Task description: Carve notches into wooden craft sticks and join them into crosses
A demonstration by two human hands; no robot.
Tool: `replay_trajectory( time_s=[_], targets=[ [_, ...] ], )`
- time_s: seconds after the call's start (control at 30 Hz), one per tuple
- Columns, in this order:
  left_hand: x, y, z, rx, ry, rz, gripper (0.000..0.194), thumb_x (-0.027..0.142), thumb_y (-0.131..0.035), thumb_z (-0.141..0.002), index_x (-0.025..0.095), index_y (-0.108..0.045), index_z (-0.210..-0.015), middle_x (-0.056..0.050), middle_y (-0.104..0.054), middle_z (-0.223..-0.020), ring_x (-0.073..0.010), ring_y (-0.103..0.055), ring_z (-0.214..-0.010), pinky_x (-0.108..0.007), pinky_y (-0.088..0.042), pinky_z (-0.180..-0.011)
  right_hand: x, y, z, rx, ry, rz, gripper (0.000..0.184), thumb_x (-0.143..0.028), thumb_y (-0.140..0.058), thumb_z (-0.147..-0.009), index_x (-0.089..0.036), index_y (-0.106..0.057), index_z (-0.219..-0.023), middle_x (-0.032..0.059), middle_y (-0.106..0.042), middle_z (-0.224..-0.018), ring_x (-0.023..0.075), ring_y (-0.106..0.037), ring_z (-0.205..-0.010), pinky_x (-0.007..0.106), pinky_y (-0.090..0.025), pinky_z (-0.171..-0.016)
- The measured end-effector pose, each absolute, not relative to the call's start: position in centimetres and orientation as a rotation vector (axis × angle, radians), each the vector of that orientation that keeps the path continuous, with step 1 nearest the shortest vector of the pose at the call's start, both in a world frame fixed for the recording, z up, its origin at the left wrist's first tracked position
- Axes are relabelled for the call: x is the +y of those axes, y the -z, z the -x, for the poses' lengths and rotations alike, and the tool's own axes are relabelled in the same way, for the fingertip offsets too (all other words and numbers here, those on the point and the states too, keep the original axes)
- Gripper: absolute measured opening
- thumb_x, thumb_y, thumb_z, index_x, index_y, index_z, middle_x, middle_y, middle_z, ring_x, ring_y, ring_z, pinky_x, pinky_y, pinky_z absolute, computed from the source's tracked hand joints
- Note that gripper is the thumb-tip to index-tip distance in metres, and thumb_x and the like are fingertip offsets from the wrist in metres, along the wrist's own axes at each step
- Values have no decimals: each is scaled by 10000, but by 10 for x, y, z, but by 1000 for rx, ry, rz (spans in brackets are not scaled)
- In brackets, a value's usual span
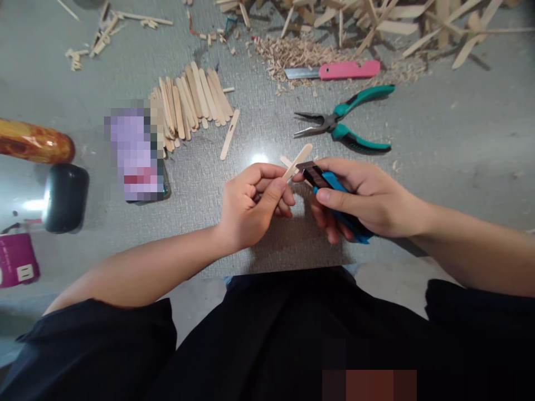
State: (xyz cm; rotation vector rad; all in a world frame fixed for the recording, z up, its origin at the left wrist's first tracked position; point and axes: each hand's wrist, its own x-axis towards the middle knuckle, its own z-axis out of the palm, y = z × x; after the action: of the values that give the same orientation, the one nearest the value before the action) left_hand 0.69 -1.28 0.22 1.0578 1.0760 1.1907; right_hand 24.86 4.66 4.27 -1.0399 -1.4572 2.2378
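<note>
Between the thumb and fingers of my left hand point(259, 203) is a wooden craft stick point(301, 156), its free end pointing up and to the right. My right hand point(363, 195) is wrapped round a blue and black utility knife point(334, 192). The knife's front end is close against the stick; whether the blade touches it I cannot tell. Another pale stick end point(286, 162) shows just behind the held one, partly hidden. Beyond my hands lies a single craft stick point(229, 133) with a small notch in its middle.
Craft sticks point(192, 103) are piled beside a phone point(136, 156). Teal-handled pliers point(343, 122) and a pink knife point(349, 70) lie ahead, near wood shavings point(292, 55). Crossed sticks point(376, 25) heap at the back. A black case point(66, 197) and purple box point(19, 259) are left.
</note>
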Motion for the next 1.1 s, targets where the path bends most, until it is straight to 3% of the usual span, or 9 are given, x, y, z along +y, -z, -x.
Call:
replay_trajectory(
  time_s=[0.3, 0.47, 0.73, 0.87, 1.1],
  targets=[
    [-12, 3, -8, 1006, -1218, -1051, 351, 558, -789, -1166, 217, -810, -1085, 59, -608, -658, -66, -525, -492, -200, -472, -488, 52, -40, -252, -1549, -2210, 1036, 389, -439, -795, -1190, -245, -722, -1519, -19, -807, -801, 187, -807, -548, 215, -526, -386],
    [-11, 1, -9, 999, -1226, -1030, 426, 640, -824, -1122, 232, -796, -1005, 69, -543, -601, -75, -487, -475, -202, -417, -459, 53, -42, -252, -1585, -2205, 1037, 398, -433, -792, -1190, -231, -725, -1526, -5, -814, -812, 185, -810, -561, 212, -535, -402],
    [-13, 3, -6, 1069, -1227, -1126, 326, 528, -795, -1165, 207, -822, -1118, 20, -743, -718, -68, -606, -512, -181, -535, -505, 52, -42, -252, -1594, -2187, 1048, 404, -418, -768, -1199, -226, -727, -1552, -4, -803, -826, 178, -804, -572, 206, -530, -407],
    [-12, 0, -7, 1067, -1209, -1122, 372, 557, -816, -1149, 186, -810, -1120, -10, -805, -767, -83, -660, -527, -200, -594, -522, 51, -43, -252, -1632, -2152, 1070, 384, -411, -749, -1203, -241, -734, -1547, -8, -792, -828, 173, -788, -568, 212, -522, -413],
    [-14, -2, -8, 1093, -1156, -1069, 415, 591, -843, -1127, 178, -809, -1152, -37, -861, -819, -96, -727, -556, -203, -607, -539, 49, -42, -252, -1893, -1924, 1025, 259, -410, -731, -1204, -308, -795, -1433, -17, -802, -852, 174, -770, -609, 275, -614, -543]
  ],
)
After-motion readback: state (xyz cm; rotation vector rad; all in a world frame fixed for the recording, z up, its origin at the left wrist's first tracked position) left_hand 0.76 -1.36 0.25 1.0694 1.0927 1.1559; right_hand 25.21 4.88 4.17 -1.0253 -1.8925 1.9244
